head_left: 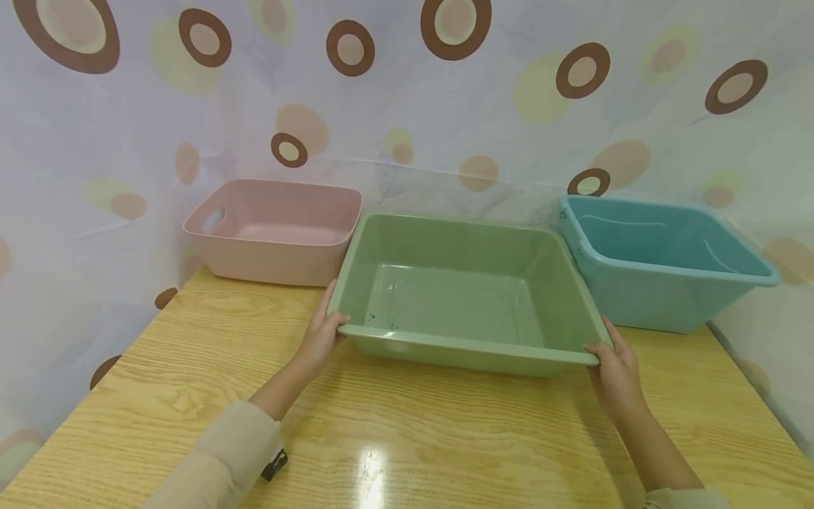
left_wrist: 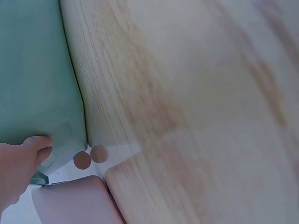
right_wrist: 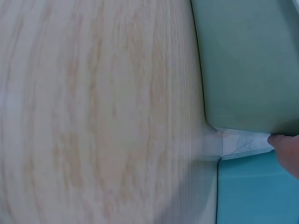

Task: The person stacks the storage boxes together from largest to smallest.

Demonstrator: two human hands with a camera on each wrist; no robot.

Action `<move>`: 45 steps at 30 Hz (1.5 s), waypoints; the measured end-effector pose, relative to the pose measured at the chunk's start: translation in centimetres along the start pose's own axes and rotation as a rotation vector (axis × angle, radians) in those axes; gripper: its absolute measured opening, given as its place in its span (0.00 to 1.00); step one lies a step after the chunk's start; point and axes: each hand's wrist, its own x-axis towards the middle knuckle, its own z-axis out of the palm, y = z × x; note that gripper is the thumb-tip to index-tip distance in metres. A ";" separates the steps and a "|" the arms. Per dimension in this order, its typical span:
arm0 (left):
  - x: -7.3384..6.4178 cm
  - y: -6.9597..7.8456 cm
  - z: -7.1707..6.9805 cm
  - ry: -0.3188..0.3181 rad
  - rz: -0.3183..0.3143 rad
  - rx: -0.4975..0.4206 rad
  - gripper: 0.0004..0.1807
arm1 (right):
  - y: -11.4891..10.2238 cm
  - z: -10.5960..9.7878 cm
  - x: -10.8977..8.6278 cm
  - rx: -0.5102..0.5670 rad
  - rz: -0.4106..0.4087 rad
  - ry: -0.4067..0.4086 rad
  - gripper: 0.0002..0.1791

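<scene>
A large green plastic basin (head_left: 458, 304) stands between two other tubs on the wooden table. My left hand (head_left: 321, 337) grips its near left corner, thumb over the rim and fingers under the outside. At the near right corner my right hand (head_left: 615, 375) holds the rim the same way. In the left wrist view, the fingers (left_wrist: 39, 144) touch the basin's green side wall (left_wrist: 37, 84). The right wrist view shows a fingertip (right_wrist: 280, 142) by the basin's lower edge, close to the blue tub (right_wrist: 257, 191). Small dark specks mark the basin's inside near its left corner.
A pink tub (head_left: 273, 258) with a handle slot stands left of the basin, a blue tub (head_left: 661, 290) right of it. Behind them hangs a patterned cloth (head_left: 407, 92). A small black buckle (head_left: 275, 464) shows beside the left sleeve, over the wooden table (head_left: 445, 431).
</scene>
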 end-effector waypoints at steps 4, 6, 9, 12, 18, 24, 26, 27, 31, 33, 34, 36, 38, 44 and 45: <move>0.0 0.0 0.0 0.010 -0.004 0.009 0.41 | 0.1 0.0 0.0 -0.001 -0.004 0.003 0.37; 0.0 0.1 0.1 0.013 -0.006 0.007 0.41 | 0.1 0.0 0.0 -0.005 -0.003 0.002 0.37; 0.0 0.1 0.1 0.015 -0.005 -0.007 0.41 | 0.1 0.0 -0.1 -0.017 0.000 -0.002 0.36; -0.1 0.1 0.1 0.012 -0.009 -0.024 0.41 | 0.0 0.0 -0.1 -0.027 0.004 -0.007 0.36; -0.4 0.3 0.1 0.008 -0.016 -0.021 0.42 | -0.1 0.0 -0.3 -0.014 0.016 0.003 0.36; -0.6 0.3 0.0 0.005 -0.014 -0.011 0.41 | -0.2 0.1 -0.6 -0.016 0.047 0.024 0.37; -0.7 0.3 0.0 0.004 -0.011 -0.006 0.41 | -0.2 0.1 -0.7 -0.017 0.050 0.023 0.37; -0.7 0.3 0.0 0.003 -0.009 -0.006 0.41 | -0.2 0.1 -0.7 -0.017 0.050 0.023 0.37; -0.9 0.3 0.0 0.003 -0.001 0.003 0.41 | -0.1 0.1 -0.8 -0.021 0.047 0.019 0.37; -1.0 0.3 0.0 0.001 0.002 0.001 0.41 | 0.0 0.1 -0.8 -0.023 0.043 0.018 0.37; -1.0 0.3 0.0 0.002 0.000 0.002 0.41 | 0.0 0.1 -0.8 -0.025 0.040 0.017 0.37; -1.0 0.3 0.0 -0.002 0.002 -0.004 0.41 | 0.1 0.0 -0.9 -0.032 0.030 0.014 0.37; -1.0 0.3 -0.1 -0.004 0.002 -0.012 0.41 | 0.2 0.0 -0.9 -0.029 0.011 0.000 0.36; -1.2 0.2 -0.1 -0.007 0.006 -0.017 0.41 | 0.5 -0.1 -1.1 -0.025 -0.034 -0.021 0.36; -1.2 0.2 -0.1 -0.005 0.004 -0.012 0.41 | 0.5 -0.1 -1.1 -0.024 -0.035 -0.021 0.36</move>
